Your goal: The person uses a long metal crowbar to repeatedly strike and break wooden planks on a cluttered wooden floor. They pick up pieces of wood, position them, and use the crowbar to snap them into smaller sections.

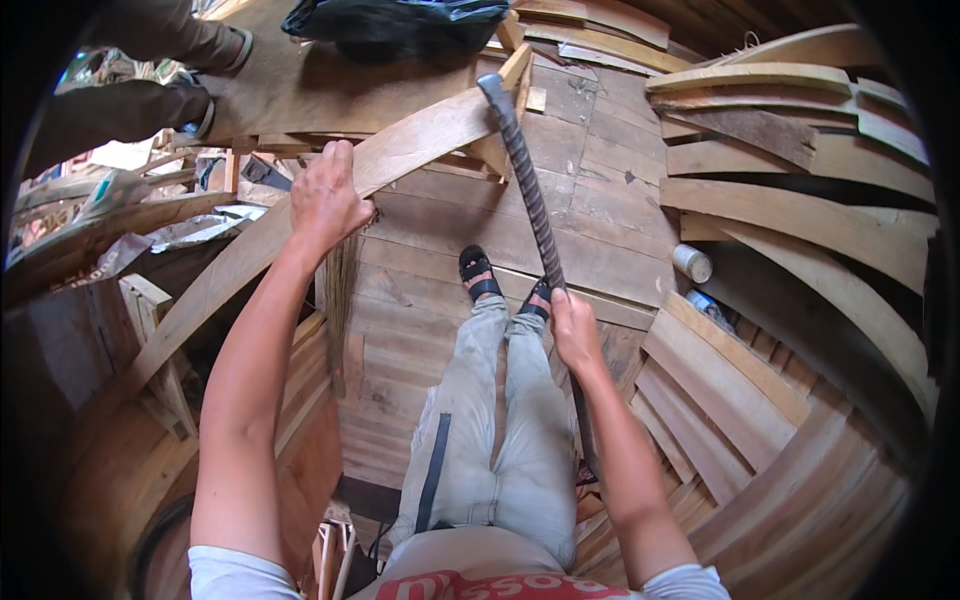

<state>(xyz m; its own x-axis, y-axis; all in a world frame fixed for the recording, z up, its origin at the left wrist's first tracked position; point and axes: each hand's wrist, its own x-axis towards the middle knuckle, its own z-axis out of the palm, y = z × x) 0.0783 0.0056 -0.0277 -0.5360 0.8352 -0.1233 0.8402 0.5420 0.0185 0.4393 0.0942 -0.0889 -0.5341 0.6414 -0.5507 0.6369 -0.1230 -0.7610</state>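
Note:
My left hand (330,200) is closed on the edge of a long, slightly curved wooden plank (430,138), its fingers curled over the wood. This plank runs from the lower left up to a wooden support at the top middle. In my right hand (574,332) is a long dark crowbar (530,195) with a spiral-ribbed shaft, gripped partway along. Its upper end bends over close to the plank's far end; whether they touch I cannot tell. The crowbar's lower part runs behind my right forearm. A dark flat metal piece (266,174) lies just left of my left hand.
Stacked curved planks (790,160) fill the right side, with a can (692,262) beside them. Shorter boards (720,385) lie at lower right. Another person's legs (120,115) stand at upper left, near a black plastic bag (395,25). A broom-like bundle (340,300) hangs below the plank.

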